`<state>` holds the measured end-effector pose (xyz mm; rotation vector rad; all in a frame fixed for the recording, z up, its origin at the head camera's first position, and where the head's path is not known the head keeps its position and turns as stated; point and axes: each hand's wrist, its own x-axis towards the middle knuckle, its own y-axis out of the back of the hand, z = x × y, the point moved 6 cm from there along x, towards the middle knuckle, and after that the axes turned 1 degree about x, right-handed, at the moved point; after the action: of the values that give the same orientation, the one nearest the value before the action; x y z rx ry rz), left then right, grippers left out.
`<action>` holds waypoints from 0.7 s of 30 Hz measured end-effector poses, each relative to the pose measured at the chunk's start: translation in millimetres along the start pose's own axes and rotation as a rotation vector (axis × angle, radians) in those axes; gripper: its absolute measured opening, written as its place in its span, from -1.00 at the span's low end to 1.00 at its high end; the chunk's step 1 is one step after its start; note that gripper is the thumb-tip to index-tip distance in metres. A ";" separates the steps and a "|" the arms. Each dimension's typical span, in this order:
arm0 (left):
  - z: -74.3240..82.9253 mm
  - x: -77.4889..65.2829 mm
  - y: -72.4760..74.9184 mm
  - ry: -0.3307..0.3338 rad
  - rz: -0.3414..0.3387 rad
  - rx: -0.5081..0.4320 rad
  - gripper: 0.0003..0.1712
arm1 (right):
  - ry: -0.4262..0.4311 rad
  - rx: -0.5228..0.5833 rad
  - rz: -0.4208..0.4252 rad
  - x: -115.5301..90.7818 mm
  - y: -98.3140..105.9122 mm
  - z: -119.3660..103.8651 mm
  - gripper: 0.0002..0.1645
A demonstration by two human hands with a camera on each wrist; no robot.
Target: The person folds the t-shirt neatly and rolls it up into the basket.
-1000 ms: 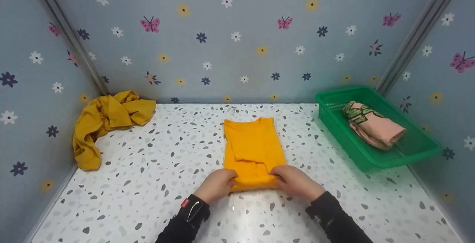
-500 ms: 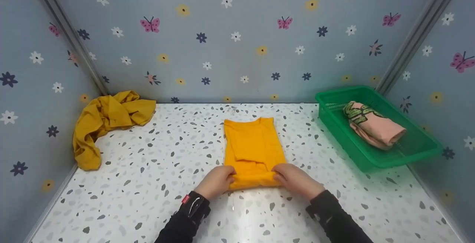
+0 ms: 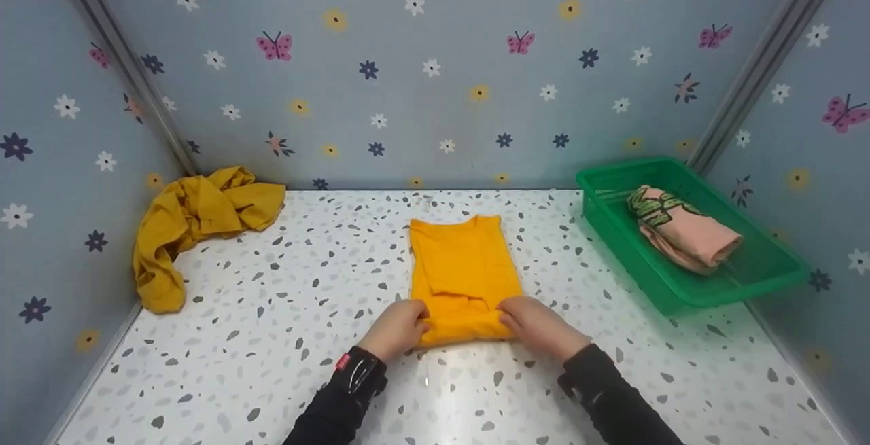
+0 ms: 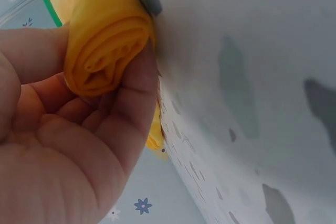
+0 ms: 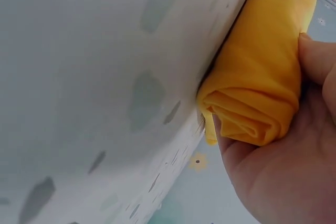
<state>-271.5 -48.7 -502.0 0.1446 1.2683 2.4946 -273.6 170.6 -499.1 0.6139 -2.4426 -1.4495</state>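
A bright orange-yellow shirt (image 3: pixel 462 255) lies folded into a narrow panel at mid-table, its near end rolled up. My left hand (image 3: pixel 395 328) grips the left end of that roll, thumb on one side and fingers curled round the other; the left wrist view shows the spiral layers of the rolled end (image 4: pixel 107 59). At the opposite end, my right hand (image 3: pixel 544 326) holds the roll the same way, and in the right wrist view the coiled cloth (image 5: pixel 252 114) sits between thumb and fingers. The far part of the shirt lies flat.
A crumpled mustard garment (image 3: pixel 204 217) lies at the back left against the wall. A green plastic basket (image 3: pixel 632 265) stands at the right, with a rolled pink garment (image 3: pixel 693 231) inside. Patterned walls enclose the speckled table (image 3: pixel 306 282) on three sides.
Both hands have moved slightly away from me, and the rolled near end of the shirt has advanced a little with them. The basket and the mustard garment stay put.
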 end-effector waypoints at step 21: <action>-0.1 6.9 -0.5 -0.001 0.014 0.088 -0.89 | 0.094 -0.329 0.221 -8.9 9.9 -27.6 -0.73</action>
<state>-277.9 -46.2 -502.9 0.1767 1.3813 2.4508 -256.8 157.4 -477.0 0.3212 -2.0608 -1.6370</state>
